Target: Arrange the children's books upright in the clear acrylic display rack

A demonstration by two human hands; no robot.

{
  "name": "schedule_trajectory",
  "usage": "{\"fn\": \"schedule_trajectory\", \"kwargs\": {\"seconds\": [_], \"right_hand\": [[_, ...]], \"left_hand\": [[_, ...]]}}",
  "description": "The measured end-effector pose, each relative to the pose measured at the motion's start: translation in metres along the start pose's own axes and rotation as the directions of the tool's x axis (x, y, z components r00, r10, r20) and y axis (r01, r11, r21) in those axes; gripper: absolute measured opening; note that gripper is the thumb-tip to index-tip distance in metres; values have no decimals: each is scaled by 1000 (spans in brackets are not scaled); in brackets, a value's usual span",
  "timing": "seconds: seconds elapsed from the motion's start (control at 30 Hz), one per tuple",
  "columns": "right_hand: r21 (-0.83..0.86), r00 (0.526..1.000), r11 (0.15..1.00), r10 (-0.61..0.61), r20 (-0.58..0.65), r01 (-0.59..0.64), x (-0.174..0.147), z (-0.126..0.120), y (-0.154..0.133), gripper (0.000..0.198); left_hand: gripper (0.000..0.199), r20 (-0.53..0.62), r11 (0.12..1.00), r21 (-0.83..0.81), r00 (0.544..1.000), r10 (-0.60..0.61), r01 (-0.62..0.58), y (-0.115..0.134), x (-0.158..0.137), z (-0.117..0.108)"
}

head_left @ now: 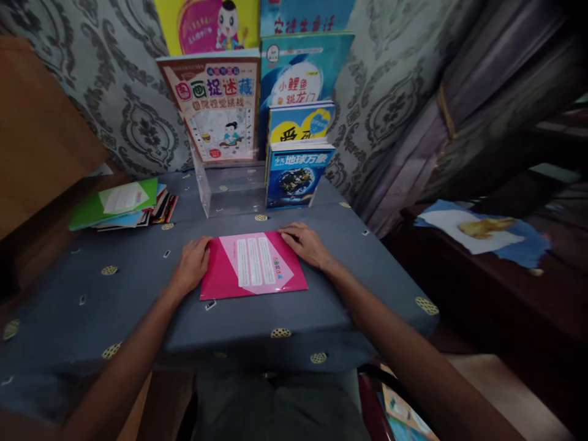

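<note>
A pink book (257,263) lies flat on the table, turned sideways, with a light pink panel and white text boxes on its cover. My left hand (192,264) is closed at its left edge, fingers bent against the upper corner. At the far right corner my right hand (305,244) holds the edge, its fingers partly curled. Which fingers reach underneath is hidden. Beyond the book stands a clear acrylic rack (234,199). It carries a brown-bordered picture book (220,110) and a blue book with a globe (298,174), among others.
To the left is a stack of books with a green one (117,202) on top. The grey-blue tablecloth (151,312) has yellow pineapple-like prints. Patterned curtains (147,116) hang behind. A dark side surface on the right holds a blue cloth with white paper (468,229).
</note>
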State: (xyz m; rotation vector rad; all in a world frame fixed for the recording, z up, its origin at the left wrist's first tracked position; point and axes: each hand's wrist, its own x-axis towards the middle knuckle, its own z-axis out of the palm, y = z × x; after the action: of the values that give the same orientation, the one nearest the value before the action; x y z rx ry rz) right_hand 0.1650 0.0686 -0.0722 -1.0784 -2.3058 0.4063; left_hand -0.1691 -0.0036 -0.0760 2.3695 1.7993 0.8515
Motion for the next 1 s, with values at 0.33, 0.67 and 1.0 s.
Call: {"fn": "schedule_trajectory", "kwargs": {"seconds": [0.33, 0.67, 1.0], "right_hand": [[155, 993, 983, 104, -53, -94, 0, -3, 17, 34], [150, 996, 987, 65, -59, -55, -1, -3, 17, 33], [114, 999, 993, 7, -51, -1, -2, -5, 14, 31]], "left_hand": [[39, 307, 906, -61, 855, 417, -420, 81, 48, 21], [44, 459, 817, -195, 686, 564, -542, 141, 9, 38], [44, 489, 830, -166, 686, 538, -532, 145, -18, 23]]}}
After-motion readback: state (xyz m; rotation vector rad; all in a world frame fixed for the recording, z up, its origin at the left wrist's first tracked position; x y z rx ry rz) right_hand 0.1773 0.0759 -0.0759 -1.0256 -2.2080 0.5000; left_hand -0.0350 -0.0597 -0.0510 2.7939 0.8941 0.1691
